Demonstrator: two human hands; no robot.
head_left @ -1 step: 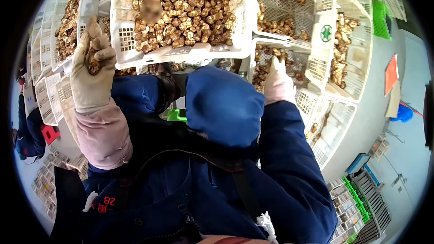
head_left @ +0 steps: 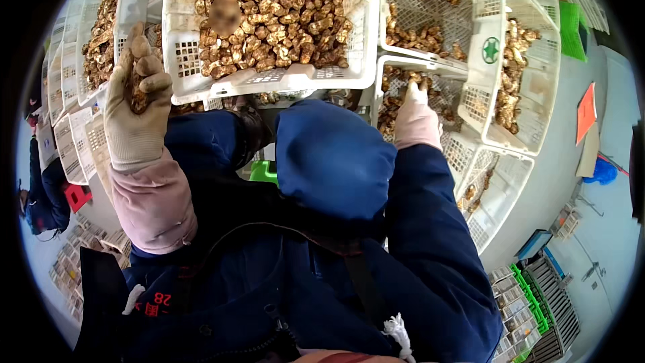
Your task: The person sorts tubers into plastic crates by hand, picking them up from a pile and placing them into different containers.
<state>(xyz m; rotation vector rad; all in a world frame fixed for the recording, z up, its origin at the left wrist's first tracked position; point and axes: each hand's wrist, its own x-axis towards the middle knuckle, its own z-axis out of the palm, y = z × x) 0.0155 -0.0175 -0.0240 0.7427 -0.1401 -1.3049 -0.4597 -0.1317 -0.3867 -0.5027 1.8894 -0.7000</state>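
My left hand (head_left: 140, 94), in a soiled pale glove, is raised at the left edge of a large white crate (head_left: 295, 81). Its fingers curl round several small brown mushrooms (head_left: 140, 102). The large crate holds a thick layer of similar brown mushrooms (head_left: 275, 20). Over on the right, my right hand (head_left: 415, 111), gloved too, reaches into a smaller white crate (head_left: 396, 62). Its fingers are close together and point down at the loose mushrooms (head_left: 390, 107) there; what the fingertips hold, if anything, is hidden.
More white crates with mushrooms stand at the far right (head_left: 531, 94) and along the left (head_left: 84, 47). Below my lap sits a green object (head_left: 263, 171). At the left edge another person (head_left: 47, 195) works near a red stool (head_left: 77, 196).
The view has shifted slightly, so the crates on the right sit a little farther right. Both hands keep nearly the same poses.
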